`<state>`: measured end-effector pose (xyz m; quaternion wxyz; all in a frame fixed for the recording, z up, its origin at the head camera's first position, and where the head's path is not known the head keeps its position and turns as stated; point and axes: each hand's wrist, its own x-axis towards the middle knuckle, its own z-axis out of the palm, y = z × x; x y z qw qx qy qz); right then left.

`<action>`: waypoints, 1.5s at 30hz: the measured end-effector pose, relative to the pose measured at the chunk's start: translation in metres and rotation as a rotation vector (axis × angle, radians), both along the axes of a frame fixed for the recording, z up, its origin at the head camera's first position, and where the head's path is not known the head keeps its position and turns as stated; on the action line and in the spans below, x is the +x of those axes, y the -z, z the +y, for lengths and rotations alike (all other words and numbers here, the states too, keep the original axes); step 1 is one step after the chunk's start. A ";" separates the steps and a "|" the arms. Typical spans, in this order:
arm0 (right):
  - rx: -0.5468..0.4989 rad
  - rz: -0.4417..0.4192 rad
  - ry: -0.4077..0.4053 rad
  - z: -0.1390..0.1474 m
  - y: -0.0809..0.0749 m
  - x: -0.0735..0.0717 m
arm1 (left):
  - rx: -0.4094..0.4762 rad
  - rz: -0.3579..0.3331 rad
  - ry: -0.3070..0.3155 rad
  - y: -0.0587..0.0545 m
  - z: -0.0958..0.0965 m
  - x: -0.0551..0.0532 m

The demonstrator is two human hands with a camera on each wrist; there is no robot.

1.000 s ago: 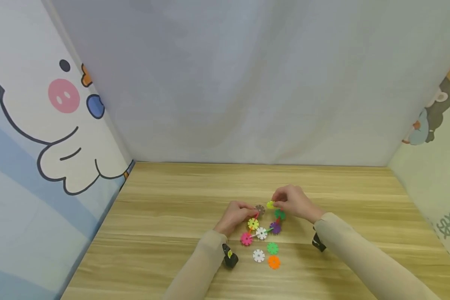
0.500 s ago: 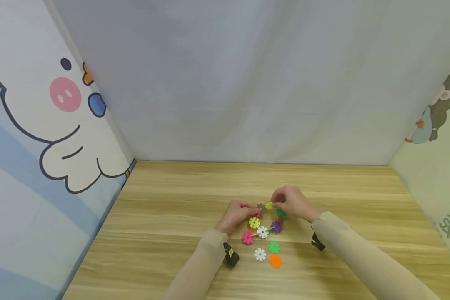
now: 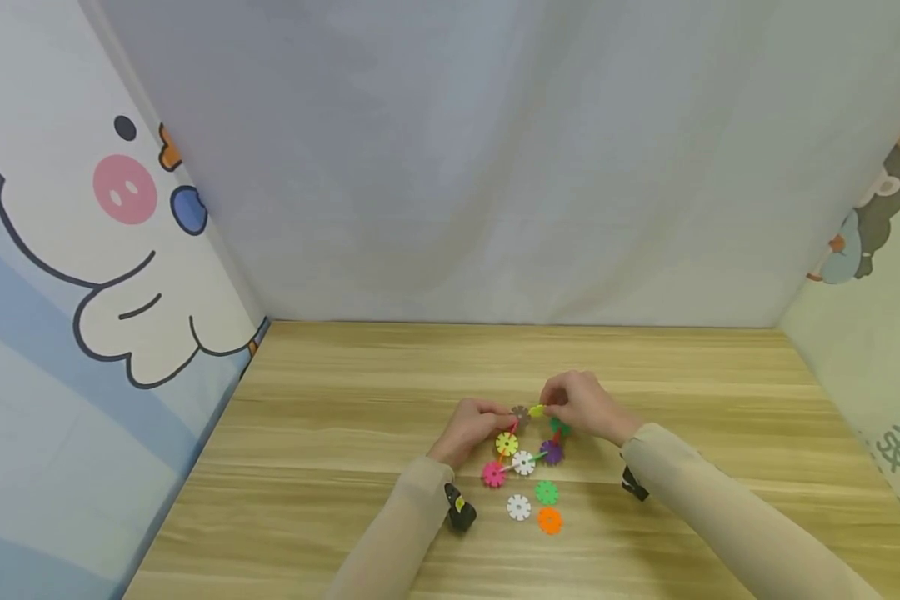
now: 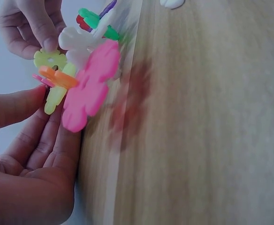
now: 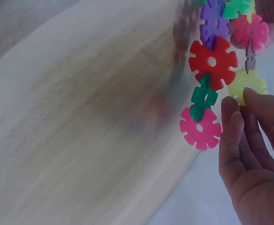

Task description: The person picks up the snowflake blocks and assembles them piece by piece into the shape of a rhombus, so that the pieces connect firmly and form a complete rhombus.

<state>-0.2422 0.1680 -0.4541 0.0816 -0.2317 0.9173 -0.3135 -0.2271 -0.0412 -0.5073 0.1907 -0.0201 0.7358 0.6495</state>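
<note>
My left hand pinches the grey-brown snowflake disc at one end of a curved chain of interlocking notched discs. A yellow disc is pinched between thumb and fingers of my right hand; its edge meets the grey-brown disc in the right wrist view, but I cannot tell whether their slots are joined. The chain runs on through a second yellow disc, a pink disc, a white disc, a purple disc, a red disc and a dark green disc, ending at another pink disc.
Three loose discs lie on the wooden table nearer the body: a white one, a light green one and an orange one. A pale curtain hangs behind the table, with printed panels at both sides.
The yellow disc in my right hand has come slightly left, closer to the grey-brown disc. Both hands keep their pinch; the loose discs stay where they lay.
</note>
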 end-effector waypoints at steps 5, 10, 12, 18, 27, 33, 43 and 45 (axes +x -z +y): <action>0.025 0.010 -0.030 -0.003 -0.003 -0.002 | 0.016 0.003 0.001 -0.002 0.000 -0.002; 0.094 0.061 -0.075 -0.007 -0.004 -0.005 | 0.020 0.007 0.014 -0.001 0.000 -0.003; 0.112 0.071 -0.097 -0.009 -0.003 -0.005 | 0.020 0.003 0.015 0.000 -0.001 -0.002; 0.122 0.139 -0.167 -0.011 0.001 -0.004 | 0.013 0.003 -0.014 0.002 0.001 0.000; 0.111 0.208 -0.203 -0.011 0.006 -0.007 | 0.036 0.041 -0.030 0.002 0.000 -0.001; 0.086 0.203 -0.200 -0.013 0.009 -0.006 | 0.034 0.024 -0.029 0.002 -0.002 0.000; 0.104 0.262 -0.216 -0.011 0.011 -0.005 | 0.010 0.020 -0.044 0.001 0.001 -0.001; 0.107 0.264 -0.219 -0.011 0.013 -0.006 | 0.014 0.016 -0.048 0.001 0.001 0.000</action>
